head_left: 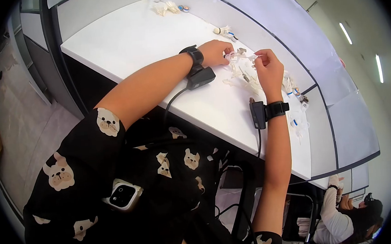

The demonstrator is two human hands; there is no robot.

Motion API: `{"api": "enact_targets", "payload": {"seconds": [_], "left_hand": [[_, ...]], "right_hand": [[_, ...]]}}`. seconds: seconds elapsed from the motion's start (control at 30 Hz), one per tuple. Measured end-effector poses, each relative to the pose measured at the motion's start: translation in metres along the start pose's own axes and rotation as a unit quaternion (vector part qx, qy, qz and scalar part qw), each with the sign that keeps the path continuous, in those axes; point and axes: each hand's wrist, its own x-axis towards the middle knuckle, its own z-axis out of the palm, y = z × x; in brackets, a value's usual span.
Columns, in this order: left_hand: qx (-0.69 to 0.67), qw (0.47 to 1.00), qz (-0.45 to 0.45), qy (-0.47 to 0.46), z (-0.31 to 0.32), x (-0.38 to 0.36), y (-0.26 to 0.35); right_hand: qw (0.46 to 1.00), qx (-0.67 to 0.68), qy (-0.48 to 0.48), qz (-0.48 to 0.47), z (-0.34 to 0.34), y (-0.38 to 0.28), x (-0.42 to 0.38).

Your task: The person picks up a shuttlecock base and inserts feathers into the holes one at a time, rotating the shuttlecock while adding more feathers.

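My left hand (215,53) reaches over the white desk (153,43), its thumb and fingers pinched on a thin whitish piece (231,56). Beside it on the right, my right hand (269,67) is closed in a pinch on a pale strip (253,57) that extends toward my left hand. Whether the two pieces are joined is too small to tell. Loose cream-coloured feathers (249,83) lie scattered on the desk below and between my hands. Each wrist wears a black strap with a small camera box.
A shuttlecock (221,30) lies near the desk's partition (261,31). More feathers (166,8) sit at the far left corner. Several shuttlecock pieces (289,86) and a blue-banded cork (294,122) are at the right. Another person (338,221) sits at the lower right.
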Motion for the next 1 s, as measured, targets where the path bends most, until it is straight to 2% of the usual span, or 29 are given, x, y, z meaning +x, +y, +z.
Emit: {"api": "enact_targets", "payload": {"seconds": [1.0], "left_hand": [[0.001, 1.000, -0.002, -0.001, 0.0009, 0.0006, -0.0015]], "right_hand": [[0.999, -0.034, -0.021, 0.007, 0.0008, 0.0014, -0.0017]]}}
